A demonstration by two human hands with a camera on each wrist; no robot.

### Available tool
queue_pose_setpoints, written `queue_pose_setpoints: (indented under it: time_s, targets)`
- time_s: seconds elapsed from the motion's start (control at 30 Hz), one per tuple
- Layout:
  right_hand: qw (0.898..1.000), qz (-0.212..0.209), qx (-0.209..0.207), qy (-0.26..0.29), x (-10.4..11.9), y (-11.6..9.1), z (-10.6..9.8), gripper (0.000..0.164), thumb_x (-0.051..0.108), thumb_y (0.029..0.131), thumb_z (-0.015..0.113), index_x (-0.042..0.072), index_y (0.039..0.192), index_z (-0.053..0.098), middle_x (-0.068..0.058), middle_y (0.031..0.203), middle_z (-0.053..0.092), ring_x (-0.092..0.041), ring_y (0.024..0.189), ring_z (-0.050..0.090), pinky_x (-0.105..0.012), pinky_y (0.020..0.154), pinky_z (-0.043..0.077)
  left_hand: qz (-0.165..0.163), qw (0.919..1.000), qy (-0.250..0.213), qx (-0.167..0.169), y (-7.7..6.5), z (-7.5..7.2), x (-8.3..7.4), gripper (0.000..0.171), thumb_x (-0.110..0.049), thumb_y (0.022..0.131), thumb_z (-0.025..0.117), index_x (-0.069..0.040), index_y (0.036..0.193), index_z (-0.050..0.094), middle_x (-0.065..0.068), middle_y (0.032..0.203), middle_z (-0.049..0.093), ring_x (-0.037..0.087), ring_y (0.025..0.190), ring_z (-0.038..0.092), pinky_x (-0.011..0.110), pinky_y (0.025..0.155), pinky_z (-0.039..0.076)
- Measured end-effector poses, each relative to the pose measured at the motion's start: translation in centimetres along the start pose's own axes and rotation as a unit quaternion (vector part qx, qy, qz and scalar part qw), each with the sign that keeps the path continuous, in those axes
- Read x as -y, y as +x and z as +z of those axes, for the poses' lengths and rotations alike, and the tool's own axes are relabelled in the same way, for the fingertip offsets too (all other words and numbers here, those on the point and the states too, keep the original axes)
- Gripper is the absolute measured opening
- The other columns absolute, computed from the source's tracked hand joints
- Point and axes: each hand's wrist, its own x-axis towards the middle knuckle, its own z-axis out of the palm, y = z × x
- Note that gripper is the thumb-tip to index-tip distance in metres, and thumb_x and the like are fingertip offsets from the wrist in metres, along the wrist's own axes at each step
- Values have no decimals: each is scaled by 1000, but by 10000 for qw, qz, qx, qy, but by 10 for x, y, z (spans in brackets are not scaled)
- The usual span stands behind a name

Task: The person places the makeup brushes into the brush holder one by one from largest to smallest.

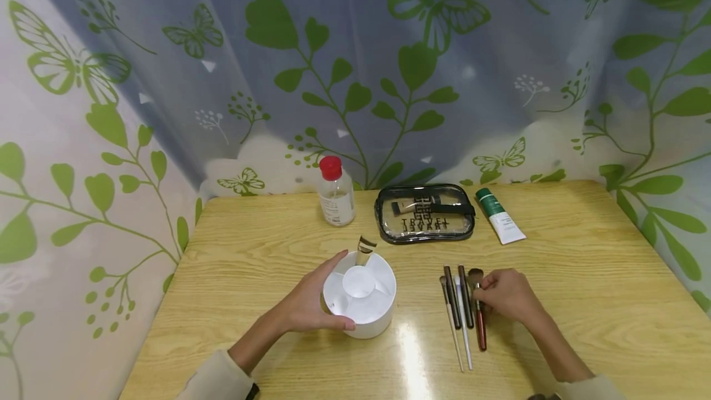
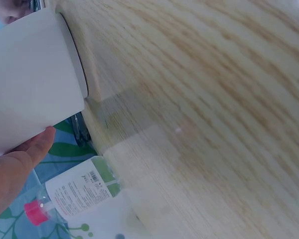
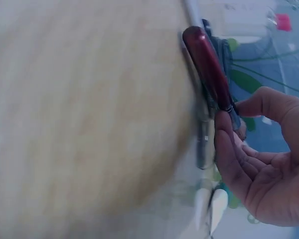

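wood-grained tabletop [image 1: 250,233], yellowish and glossy under a streak of reflection, bears a smooth white container [image 1: 369,329] near its middle, round, with compartments set about a circular well; a small brown-and-tan item [image 1: 365,252] stands in the rear part. the left hand [image 1: 308,301] has thumb and fingers clamped round the container's side. to the right, the right hand [image 1: 511,295] pinches a red-handled brush [image 1: 482,329] by its metal collar, below the dark, fluffy head, beside four slim tools [image 1: 463,323] lying nearly parallel. farther back are a clear bottle [image 1: 337,207] with a red cap, a see-through pouch [image 1: 389,228] with black piping and a green-and-white tube [image 1: 500,217]. only the head view shows the compartments; the left wrist view gives the container's plain wall, yet brings out the barcode on the bottle's label. the right wrist view shows the handle's shiny, rounded end; whether the brush touches the tabletop i cannot tell.
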Motion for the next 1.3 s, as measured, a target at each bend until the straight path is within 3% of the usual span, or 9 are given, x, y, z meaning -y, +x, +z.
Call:
queue_pose_setpoints:
  time_s: [0.37,0.7,0.93,1.13,1.3]
  targets:
    - [9969,-176,-211,731,28,-2,-17,27,18,80,67,-5,94,63,-8,77,68,-11,62,61,-24,54,49,10,10000,1,13,0,0,1,115,-49,62,85,-21,152,20,8,155,29,31,141,30,57,111,29]
    - [9872,-701,-953,1068,66,-2,-16,20,14,81,63,1,96,64,-9,82,69,-9,70,61,-22,61,49,56,10000,74,-33,1,0,1,116,-50,61,85,-19,152,20,9,155,30,32,140,31,56,111,29]
    - [9720,-1046,-1240,1702,93,0,-8,17,8,83,63,0,98,63,-14,87,68,-5,70,59,-19,64,50,87,9999,75,-125,-1,2,3,117,-51,59,86,-18,152,21,10,154,31,32,140,32,56,111,29]
    - [9505,-1463,-1344,2387,113,3,2,16,5,84,65,-4,97,60,-19,87,68,-1,71,60,-18,67,53,123,9998,112,-128,-2,2,3,117,-51,60,85,-17,152,22,11,154,31,32,140,32,55,111,30]
    - [9331,-1576,-1292,2964,126,5,8,17,1,85,63,-7,99,58,-22,88,65,-2,72,62,-18,68,54,175,9998,68,-96,0,1,2,117,-52,60,85,-15,151,22,12,154,31,32,140,32,55,111,29]
